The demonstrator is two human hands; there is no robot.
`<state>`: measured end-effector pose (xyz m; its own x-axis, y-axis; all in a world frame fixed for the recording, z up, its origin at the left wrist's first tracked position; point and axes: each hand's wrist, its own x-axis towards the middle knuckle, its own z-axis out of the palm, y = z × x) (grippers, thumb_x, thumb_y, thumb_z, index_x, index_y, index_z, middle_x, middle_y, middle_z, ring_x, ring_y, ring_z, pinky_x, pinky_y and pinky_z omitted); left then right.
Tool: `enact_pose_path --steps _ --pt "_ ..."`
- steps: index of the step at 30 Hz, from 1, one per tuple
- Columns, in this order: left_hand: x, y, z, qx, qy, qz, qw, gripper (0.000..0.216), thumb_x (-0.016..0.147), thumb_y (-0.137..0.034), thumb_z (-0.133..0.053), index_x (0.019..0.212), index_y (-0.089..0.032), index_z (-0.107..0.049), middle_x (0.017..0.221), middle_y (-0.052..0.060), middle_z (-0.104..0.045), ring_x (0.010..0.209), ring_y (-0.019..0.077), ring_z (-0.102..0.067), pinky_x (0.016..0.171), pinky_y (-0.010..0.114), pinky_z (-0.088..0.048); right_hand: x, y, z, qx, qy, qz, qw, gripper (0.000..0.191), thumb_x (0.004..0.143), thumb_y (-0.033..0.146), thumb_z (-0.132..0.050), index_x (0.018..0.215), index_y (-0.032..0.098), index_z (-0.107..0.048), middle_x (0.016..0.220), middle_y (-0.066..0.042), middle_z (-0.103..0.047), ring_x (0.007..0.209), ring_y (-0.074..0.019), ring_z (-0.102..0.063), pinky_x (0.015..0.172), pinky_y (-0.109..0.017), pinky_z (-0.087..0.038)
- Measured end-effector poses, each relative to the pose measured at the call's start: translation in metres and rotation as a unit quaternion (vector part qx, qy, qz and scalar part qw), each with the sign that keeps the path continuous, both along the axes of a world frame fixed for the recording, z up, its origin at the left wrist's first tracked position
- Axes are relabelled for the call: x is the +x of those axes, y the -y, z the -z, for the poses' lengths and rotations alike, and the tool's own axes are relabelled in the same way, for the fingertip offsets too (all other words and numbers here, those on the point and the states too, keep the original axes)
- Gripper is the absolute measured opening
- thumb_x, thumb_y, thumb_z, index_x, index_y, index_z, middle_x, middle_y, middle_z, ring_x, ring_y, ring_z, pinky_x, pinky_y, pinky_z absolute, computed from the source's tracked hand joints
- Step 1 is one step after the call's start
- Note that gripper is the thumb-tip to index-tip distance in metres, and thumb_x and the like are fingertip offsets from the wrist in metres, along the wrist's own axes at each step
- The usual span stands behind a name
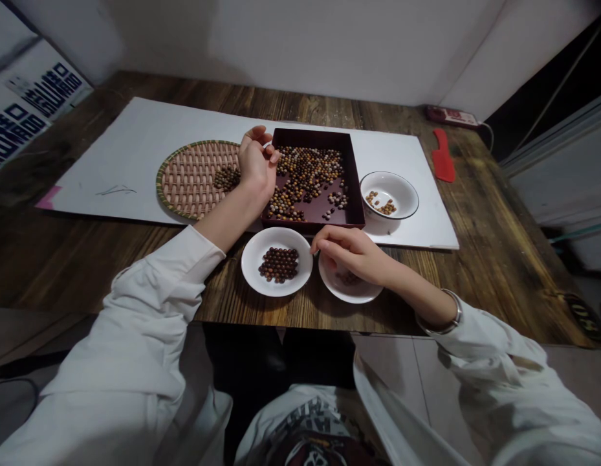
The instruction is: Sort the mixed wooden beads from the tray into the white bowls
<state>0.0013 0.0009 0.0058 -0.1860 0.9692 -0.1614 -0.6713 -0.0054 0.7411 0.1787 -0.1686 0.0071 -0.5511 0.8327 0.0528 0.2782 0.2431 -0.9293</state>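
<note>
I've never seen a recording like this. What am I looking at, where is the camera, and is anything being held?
This is one picture from a camera worn on a person's head, looking forward and down. There is no machine: the arms in white sleeves are the person's own. The left hand rests at the edge of a dark red tray holding mixed beads. The right hand sits over a white dish, its fingers beside another dish of dark beads. Both hands are curled, and I cannot tell whether either holds a bead. A round woven tray and a white bowl also hold beads. They lie on a white sheet on a wooden table.
</note>
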Motion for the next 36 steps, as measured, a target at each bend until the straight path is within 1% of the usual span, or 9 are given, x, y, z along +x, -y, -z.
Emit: enact_pose_path --steps 6,10,15,20,23,25,30,33,36 --pt "-0.0020 -0.0068 0.0068 0.001 -0.098 0.027 0.995 0.023 0.082 -0.025 -0.059 0.100 -0.039 -0.061 0.063 0.000 -0.060 0.079 0.0161 -0.058 0.054 0.028 -0.032 0.0005 0.0001 0.0002 0.000 0.002 0.000 1.000 0.031 0.102 0.040 -0.048 0.096 0.016 -0.064 0.063 0.004 -0.057 0.053 -0.0086 -0.050 0.055 -0.021 -0.037" --pt "-0.0025 -0.0080 0.0082 0.030 -0.136 0.022 0.990 0.018 0.079 -0.021 -0.059 0.088 -0.036 -0.061 0.063 0.000 -0.060 0.083 0.0160 -0.059 0.056 0.029 -0.032 0.0001 -0.0002 -0.0002 0.001 0.001 -0.003 1.000 0.031 0.102 0.040 -0.047 0.095 0.016 -0.064 0.063 0.003 -0.057 0.054 -0.0089 -0.050 0.055 -0.021 -0.037" --pt "-0.0010 -0.0069 0.0091 0.051 -0.095 0.001 0.994 0.019 0.077 -0.010 -0.054 0.073 -0.029 -0.053 0.066 -0.002 -0.056 0.070 0.0127 -0.051 0.057 0.027 -0.033 0.0001 -0.0002 0.0000 -0.001 0.002 -0.002 1.000 0.031 0.102 0.041 -0.048 0.096 0.016 -0.064 0.062 0.004 -0.056 0.052 -0.0084 -0.049 0.054 -0.021 -0.036" --pt "-0.0024 -0.0089 0.0108 0.042 -0.139 0.026 0.989 0.013 0.078 -0.025 -0.062 0.085 -0.035 -0.060 0.063 0.001 -0.056 0.087 0.0156 -0.057 0.058 0.029 -0.032 0.0005 0.0001 -0.0003 -0.007 0.007 -0.003 1.000 0.032 0.102 0.041 -0.047 0.096 0.015 -0.064 0.062 0.004 -0.056 0.051 -0.0085 -0.049 0.053 -0.021 -0.036" --pt "-0.0023 -0.0079 0.0089 0.026 -0.158 0.038 0.986 0.012 0.080 -0.032 -0.061 0.090 -0.037 -0.061 0.061 0.001 -0.054 0.087 0.0159 -0.058 0.057 0.030 -0.030 0.0003 0.0000 -0.0002 -0.002 0.005 -0.003 1.000 0.031 0.102 0.041 -0.047 0.095 0.015 -0.064 0.062 0.004 -0.056 0.051 -0.0083 -0.048 0.053 -0.021 -0.036" --pt "-0.0018 -0.0066 0.0073 0.024 -0.166 0.068 0.983 0.010 0.081 -0.038 -0.060 0.091 -0.038 -0.061 0.059 0.001 -0.053 0.085 0.0163 -0.058 0.056 0.030 -0.029 0.0002 -0.0001 0.0003 -0.001 0.001 -0.002 1.000 0.031 0.102 0.041 -0.047 0.095 0.015 -0.064 0.062 0.004 -0.056 0.052 -0.0084 -0.048 0.054 -0.021 -0.036" --pt "0.0000 -0.0049 0.0043 0.003 -0.126 0.139 0.982 0.015 0.082 -0.043 -0.059 0.096 -0.039 -0.062 0.057 0.002 -0.052 0.081 0.0165 -0.059 0.055 0.031 -0.028 0.0006 -0.0002 0.0014 -0.005 0.002 -0.001 1.000 0.031 0.102 0.042 -0.047 0.096 0.016 -0.064 0.063 0.004 -0.057 0.052 -0.0086 -0.050 0.053 -0.021 -0.037" --pt "0.0011 -0.0045 0.0031 -0.030 -0.125 0.123 0.984 0.015 0.084 -0.040 -0.057 0.098 -0.039 -0.062 0.059 0.003 -0.054 0.082 0.0169 -0.058 0.054 0.030 -0.028 0.0006 -0.0004 0.0013 -0.007 0.002 -0.002 1.000 0.032 0.102 0.042 -0.047 0.097 0.016 -0.064 0.062 0.004 -0.056 0.050 -0.0085 -0.049 0.053 -0.021 -0.036" --pt "0.0020 -0.0039 0.0027 -0.004 -0.140 0.057 0.988 0.009 0.083 -0.028 -0.058 0.089 -0.035 -0.060 0.063 0.001 -0.056 0.079 0.0154 -0.057 0.055 0.029 -0.030 0.0004 -0.0005 0.0011 0.001 0.000 -0.004 1.000 0.031 0.102 0.041 -0.047 0.096 0.016 -0.064 0.063 0.003 -0.057 0.053 -0.0089 -0.049 0.054 -0.021 -0.036"
